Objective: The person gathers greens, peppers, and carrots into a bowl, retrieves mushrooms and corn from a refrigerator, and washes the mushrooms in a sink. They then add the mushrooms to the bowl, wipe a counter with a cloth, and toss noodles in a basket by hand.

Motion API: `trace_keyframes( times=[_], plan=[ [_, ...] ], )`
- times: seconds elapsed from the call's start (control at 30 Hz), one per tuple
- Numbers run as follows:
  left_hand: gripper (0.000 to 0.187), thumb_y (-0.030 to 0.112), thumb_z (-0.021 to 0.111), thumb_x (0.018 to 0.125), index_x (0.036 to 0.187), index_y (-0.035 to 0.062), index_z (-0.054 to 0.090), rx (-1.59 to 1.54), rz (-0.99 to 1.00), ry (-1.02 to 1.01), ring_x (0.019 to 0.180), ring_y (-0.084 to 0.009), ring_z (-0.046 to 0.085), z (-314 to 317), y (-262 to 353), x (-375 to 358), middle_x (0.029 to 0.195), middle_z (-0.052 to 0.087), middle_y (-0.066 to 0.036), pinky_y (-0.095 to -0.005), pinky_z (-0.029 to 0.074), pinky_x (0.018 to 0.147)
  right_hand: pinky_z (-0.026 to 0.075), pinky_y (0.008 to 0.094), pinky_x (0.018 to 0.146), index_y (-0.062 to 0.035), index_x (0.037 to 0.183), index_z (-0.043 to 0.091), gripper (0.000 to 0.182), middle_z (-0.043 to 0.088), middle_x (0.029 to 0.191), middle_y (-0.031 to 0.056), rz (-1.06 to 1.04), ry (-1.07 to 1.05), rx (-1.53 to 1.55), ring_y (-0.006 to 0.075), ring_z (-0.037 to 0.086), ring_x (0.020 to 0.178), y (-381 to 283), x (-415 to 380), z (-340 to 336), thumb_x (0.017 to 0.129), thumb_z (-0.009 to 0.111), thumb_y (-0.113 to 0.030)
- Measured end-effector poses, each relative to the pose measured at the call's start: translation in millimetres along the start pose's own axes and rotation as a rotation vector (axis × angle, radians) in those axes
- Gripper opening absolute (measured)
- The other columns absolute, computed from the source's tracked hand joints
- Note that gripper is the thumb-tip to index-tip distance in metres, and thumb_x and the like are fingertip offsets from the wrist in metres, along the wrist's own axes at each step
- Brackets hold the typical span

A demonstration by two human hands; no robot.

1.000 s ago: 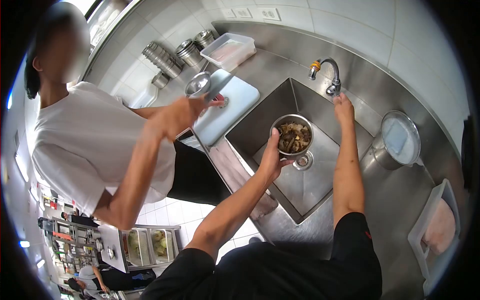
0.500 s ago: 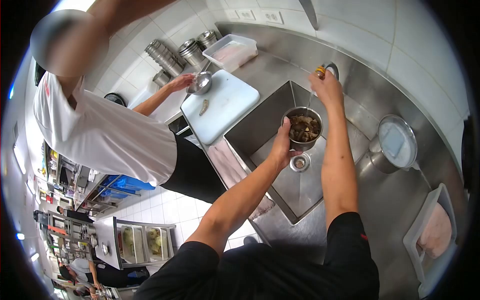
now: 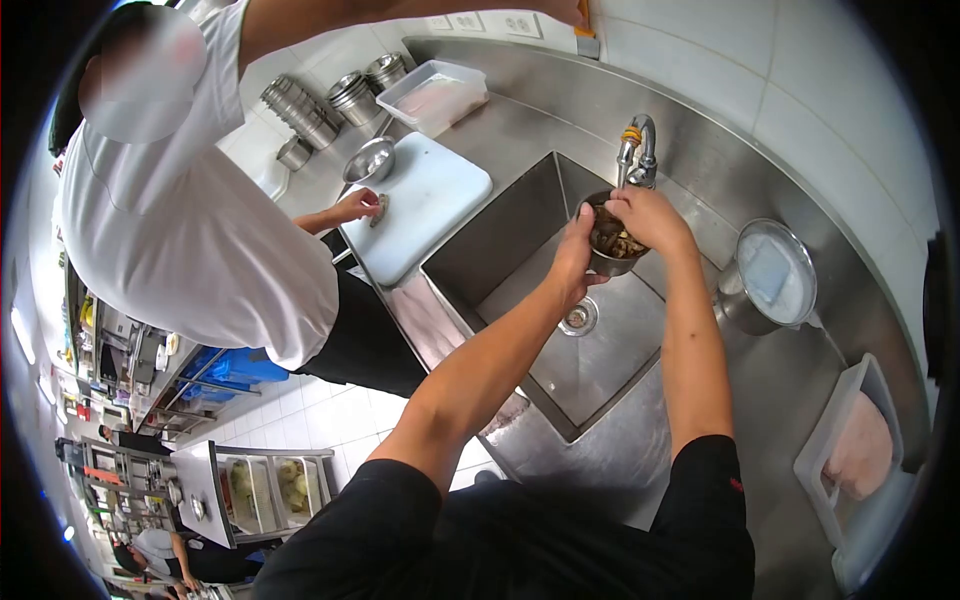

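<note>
My left hand (image 3: 574, 250) is wrapped round the side of a round metal bowl (image 3: 616, 266), thumb along the rim. Dark brown, wet-looking pieces (image 3: 612, 235), possibly mushrooms, lie inside it. My right hand (image 3: 650, 217) bends over the far rim, its fingers curled together down at the pieces and their tips hidden; I cannot tell what they hold. Just behind the bowl stands the faucet (image 3: 630, 150) with a yellow-orange band, its spout close over the rim. Beneath is the steel sink (image 3: 600, 385) with its drain (image 3: 578, 318).
At left, a co-worker's hand (image 3: 355, 206) touches a small greyish piece on a white cutting board (image 3: 430, 190). Their other arm reaches across the top. A metal pot (image 3: 745, 300) stands right of the sink, and a tray of pink meat (image 3: 862, 445) lies farther right.
My right hand has left the faucet and come down to the bowl. The co-worker has put the small bowl down and reached for the piece on the board.
</note>
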State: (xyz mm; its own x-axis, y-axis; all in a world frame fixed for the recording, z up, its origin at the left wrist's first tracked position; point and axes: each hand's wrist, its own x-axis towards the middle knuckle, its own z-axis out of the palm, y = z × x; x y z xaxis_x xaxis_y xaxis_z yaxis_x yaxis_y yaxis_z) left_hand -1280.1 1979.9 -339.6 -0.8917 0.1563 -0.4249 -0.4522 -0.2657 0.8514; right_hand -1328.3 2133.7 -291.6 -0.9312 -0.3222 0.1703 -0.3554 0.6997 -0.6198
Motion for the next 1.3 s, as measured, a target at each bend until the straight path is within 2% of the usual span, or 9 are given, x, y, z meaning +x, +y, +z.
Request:
trace_keyframes(
  times=[0.2,0.23,0.37,0.47,0.73,0.87,0.93,1.17,1.3],
  plan=[
    [0.073,0.075,0.031,0.094,0.144,0.023,0.04,-0.003,-0.044,-0.004,0.124,-0.0327,0.05,7,13,3,0.143,0.047,-0.008,-0.0548,0.043,0.096,0.051,0.0482,0.086,-0.0026,0.094,0.073,0.033,0.069,0.102,0.0226,-0.13,-0.351,-0.339,0.0389,0.067,0.093,0,18,34,0.09,0.05,-0.027],
    [0.073,0.074,0.032,0.094,0.144,0.0226,0.04,-0.022,-0.04,-0.055,0.125,-0.0347,0.048,1,12,6,0.146,0.044,-0.008,-0.0567,0.043,0.095,0.051,0.0483,0.087,-0.0022,0.102,0.07,0.031,0.069,0.106,0.0218,-0.18,-0.383,-0.311,0.0387,0.066,0.096,2,16,29,0.087,0.056,-0.026],
    [0.068,0.071,0.035,0.095,0.142,0.022,0.042,0.045,0.028,0.018,0.12,-0.0332,0.05,4,11,9,0.144,0.045,-0.009,-0.0573,0.044,0.089,0.048,0.0464,0.097,-0.0053,0.12,0.063,0.044,0.064,0.123,0.0206,-0.087,-0.018,-0.187,0.0394,0.059,0.114,28,6,40,0.08,0.068,-0.024],
    [0.068,0.071,0.037,0.095,0.142,0.022,0.042,0.061,-0.007,-0.021,0.12,-0.033,0.051,6,13,11,0.143,0.046,-0.01,-0.0585,0.045,0.088,0.047,0.0454,0.1,-0.0005,0.122,0.062,0.047,0.063,0.122,0.0246,0.106,-0.343,-0.249,0.0401,0.058,0.116,-3,9,23,0.081,0.067,-0.024],
    [0.069,0.071,0.039,0.094,0.139,0.0194,0.047,-0.026,-0.022,-0.021,0.124,-0.0308,0.049,-2,1,20,0.138,0.052,-0.01,-0.059,0.042,0.095,0.05,0.0464,0.093,0.0037,0.11,0.067,0.033,0.065,0.113,0.0262,-0.092,-0.362,-0.176,0.0392,0.063,0.108,-2,12,18,0.083,0.057,-0.011],
    [0.064,0.07,0.041,0.094,0.132,0.0187,0.052,0.03,0.092,-0.072,0.119,-0.0284,0.052,5,14,16,0.132,0.054,-0.009,-0.0549,0.046,0.087,0.049,0.046,0.095,0.0036,0.111,0.066,0.033,0.063,0.118,0.0287,0.087,-0.44,-0.275,0.0389,0.062,0.11,-9,13,17,0.084,0.055,-0.012],
    [0.062,0.069,0.041,0.095,0.129,0.0184,0.052,0.084,0.119,-0.079,0.116,-0.0274,0.053,5,18,11,0.13,0.055,-0.008,-0.0523,0.048,0.083,0.05,0.0464,0.094,0.0017,0.111,0.067,0.032,0.065,0.116,0.0263,-0.015,-0.195,-0.318,0.0396,0.063,0.109,18,14,47,0.084,0.053,-0.007],
    [0.075,0.075,0.042,0.091,0.142,0.0201,0.046,-0.009,-0.025,-0.063,0.118,-0.0316,0.052,-10,-1,16,0.136,0.053,-0.011,-0.0534,0.044,0.091,0.054,0.0431,0.088,-0.0111,0.109,0.073,0.03,0.07,0.107,0.0186,0.104,-0.357,-0.252,0.0366,0.067,0.1,1,25,16,0.083,0.057,-0.009],
    [0.076,0.075,0.041,0.091,0.142,0.0189,0.046,0.058,-0.028,-0.107,0.118,-0.033,0.052,-9,16,7,0.136,0.054,-0.012,-0.0548,0.044,0.092,0.053,0.0442,0.088,-0.0057,0.105,0.074,0.03,0.069,0.107,0.0217,0.07,-0.484,-0.31,0.037,0.068,0.099,-15,18,20,0.079,0.058,-0.008]
  ],
)
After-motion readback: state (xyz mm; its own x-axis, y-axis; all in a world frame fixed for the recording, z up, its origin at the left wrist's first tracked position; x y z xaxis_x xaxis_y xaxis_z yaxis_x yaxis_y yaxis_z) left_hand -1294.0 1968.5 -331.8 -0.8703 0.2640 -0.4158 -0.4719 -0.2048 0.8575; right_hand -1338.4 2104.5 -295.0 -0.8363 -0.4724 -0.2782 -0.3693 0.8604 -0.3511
